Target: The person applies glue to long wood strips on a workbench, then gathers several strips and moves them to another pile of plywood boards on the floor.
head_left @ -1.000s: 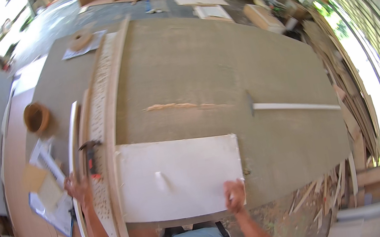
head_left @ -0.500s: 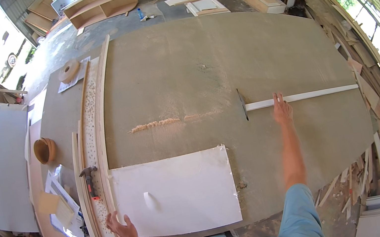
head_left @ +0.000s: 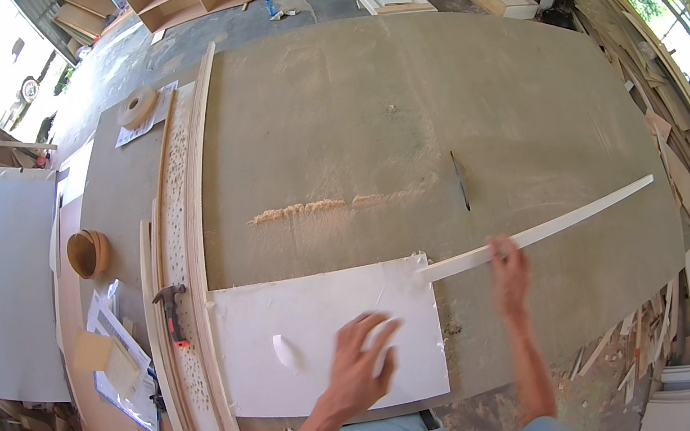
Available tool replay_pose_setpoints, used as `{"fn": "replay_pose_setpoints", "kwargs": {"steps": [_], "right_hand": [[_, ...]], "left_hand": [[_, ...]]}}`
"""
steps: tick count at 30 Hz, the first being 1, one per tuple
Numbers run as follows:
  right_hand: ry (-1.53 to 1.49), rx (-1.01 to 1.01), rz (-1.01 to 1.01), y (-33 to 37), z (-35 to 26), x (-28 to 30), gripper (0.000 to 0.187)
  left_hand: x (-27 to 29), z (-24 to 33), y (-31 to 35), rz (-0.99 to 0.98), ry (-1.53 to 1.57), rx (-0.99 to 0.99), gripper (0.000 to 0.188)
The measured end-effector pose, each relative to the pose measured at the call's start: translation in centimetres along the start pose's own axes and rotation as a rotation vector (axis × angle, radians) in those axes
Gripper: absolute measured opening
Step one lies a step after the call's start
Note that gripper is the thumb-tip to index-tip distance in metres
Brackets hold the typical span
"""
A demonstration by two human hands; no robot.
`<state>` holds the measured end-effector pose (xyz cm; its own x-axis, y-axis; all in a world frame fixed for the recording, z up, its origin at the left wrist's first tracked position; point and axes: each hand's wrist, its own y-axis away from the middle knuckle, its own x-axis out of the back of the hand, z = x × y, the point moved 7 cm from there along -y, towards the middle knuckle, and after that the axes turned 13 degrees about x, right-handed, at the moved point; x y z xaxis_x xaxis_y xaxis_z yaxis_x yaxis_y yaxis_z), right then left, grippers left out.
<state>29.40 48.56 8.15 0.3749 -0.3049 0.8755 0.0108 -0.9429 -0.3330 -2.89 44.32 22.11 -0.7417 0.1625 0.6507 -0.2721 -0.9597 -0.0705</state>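
My right hand (head_left: 510,274) is closed around a long, thin white strip (head_left: 573,216), holding it near its left part. The strip slants over the big brown tabletop, and its left end reaches the right edge of a white panel (head_left: 256,395). Above that panel hovers my left hand (head_left: 364,358), fingers apart, holding nothing. A short curled white strip (head_left: 282,350) lies on the panel. Farther out on the tabletop rests a thin dark tool (head_left: 461,182); its kind is unclear.
Sawdust (head_left: 299,210) lies in a line across the tabletop (head_left: 318,110). To the left are a hammer (head_left: 171,316), long wooden strips (head_left: 200,167), a roll of edging tape (head_left: 137,109) and a brown coiled roll (head_left: 89,254). Stacked boards (head_left: 666,116) line the right side.
My right hand has drawn the white strip nearer and leftward, away from the dark tool, and tilted it. My left hand has moved right, over the white panel. The view has shifted slightly.
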Motion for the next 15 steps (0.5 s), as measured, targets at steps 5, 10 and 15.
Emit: {"fn": "replay_pose_setpoints", "kwargs": {"steps": [5,10,15], "right_hand": [[-0.004,0.308,0.056,0.1,-20.1,-5.1,0.048],[-0.21,0.203,0.047,-2.0,-28.7,-8.5,0.046],[-0.322,0.244,-0.091,1.2,-30.2,-9.5,0.042]], "left_hand": [[-6.4,-6.0,-6.2,-0.216,-0.473,-0.127,0.07],[-1.2,-17.4,-7.7,-0.306,-0.415,0.041,0.058],[5.2,-25.6,-8.5,-0.143,-0.378,0.04,0.043]]}}
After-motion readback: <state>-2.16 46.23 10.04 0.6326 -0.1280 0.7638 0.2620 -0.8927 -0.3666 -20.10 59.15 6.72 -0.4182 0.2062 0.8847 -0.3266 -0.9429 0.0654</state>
